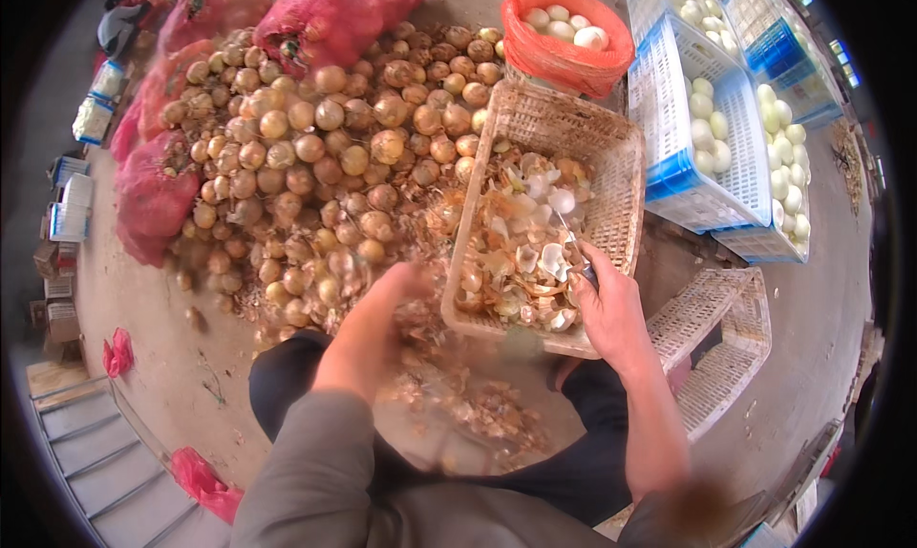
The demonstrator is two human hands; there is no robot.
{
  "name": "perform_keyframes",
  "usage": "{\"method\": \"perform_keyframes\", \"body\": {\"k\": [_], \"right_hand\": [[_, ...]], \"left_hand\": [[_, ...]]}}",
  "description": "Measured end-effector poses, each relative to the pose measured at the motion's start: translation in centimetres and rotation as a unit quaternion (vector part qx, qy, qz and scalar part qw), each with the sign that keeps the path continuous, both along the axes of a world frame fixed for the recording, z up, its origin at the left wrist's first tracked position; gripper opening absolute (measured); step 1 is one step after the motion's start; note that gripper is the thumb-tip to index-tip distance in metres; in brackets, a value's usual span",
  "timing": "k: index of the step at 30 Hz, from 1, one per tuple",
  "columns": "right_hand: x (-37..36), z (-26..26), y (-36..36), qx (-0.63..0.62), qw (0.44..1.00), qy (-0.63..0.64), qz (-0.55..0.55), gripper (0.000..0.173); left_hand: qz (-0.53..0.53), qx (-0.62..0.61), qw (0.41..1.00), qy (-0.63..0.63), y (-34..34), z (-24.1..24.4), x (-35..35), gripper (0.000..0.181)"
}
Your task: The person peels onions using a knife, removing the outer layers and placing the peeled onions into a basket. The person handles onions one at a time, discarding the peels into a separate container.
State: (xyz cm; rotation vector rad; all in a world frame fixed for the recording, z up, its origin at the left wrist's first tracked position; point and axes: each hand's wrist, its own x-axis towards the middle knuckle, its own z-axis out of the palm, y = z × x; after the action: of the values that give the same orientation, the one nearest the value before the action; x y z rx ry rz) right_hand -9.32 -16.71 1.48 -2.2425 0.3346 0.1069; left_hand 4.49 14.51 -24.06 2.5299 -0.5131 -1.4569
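My right hand (pixel 607 304) grips a small knife (pixel 587 267) by its dark handle, the thin blade pointing up and away over a dirty plastic crate (pixel 623 190). Onion skins and cut pieces (pixel 512 243) lie in that crate. My left hand (pixel 380 311) is blurred, left of the crate's near corner and close to the heap of unpeeled onions (pixel 315 154); its fingers are too blurred to show whether it holds anything. At the crate's far side stands a container lined with a red mesh bag (pixel 559 50), with several peeled onions (pixel 562 26) inside.
Blue and white crates (pixel 706 197) of peeled onions stand at the right, above an overturned plastic crate (pixel 723 362). Pink mesh sacks (pixel 344 10) lie behind and left of the heap. Loose skins (pixel 487 412) cover floor between my legs. Another person (pixel 118 28) is far left.
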Motion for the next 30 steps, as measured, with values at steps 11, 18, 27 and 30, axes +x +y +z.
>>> {"method": "perform_keyframes", "body": {"k": [11,18,27,30], "right_hand": [[-0.2,0.3,1.0,0.126,0.988,-0.082,-0.044,0.034],[-0.3,0.8,1.7,0.443,0.890,0.023,-0.105,0.043],[-0.3,2.7,0.6,0.571,0.802,-0.096,-0.146,0.053],[0.0,2.6,1.6,0.555,0.805,-0.142,-0.156,0.053]], "left_hand": [[0.113,-0.192,0.960,-0.167,-3.0,19.5,4.8,0.073],[0.042,-0.389,0.915,-0.092,-8.9,28.5,-3.1,0.083],[0.331,-0.634,0.689,0.116,-12.8,26.1,-5.2,0.097],[0.373,-0.672,0.610,0.193,-14.4,25.4,-6.8,0.107]]}}
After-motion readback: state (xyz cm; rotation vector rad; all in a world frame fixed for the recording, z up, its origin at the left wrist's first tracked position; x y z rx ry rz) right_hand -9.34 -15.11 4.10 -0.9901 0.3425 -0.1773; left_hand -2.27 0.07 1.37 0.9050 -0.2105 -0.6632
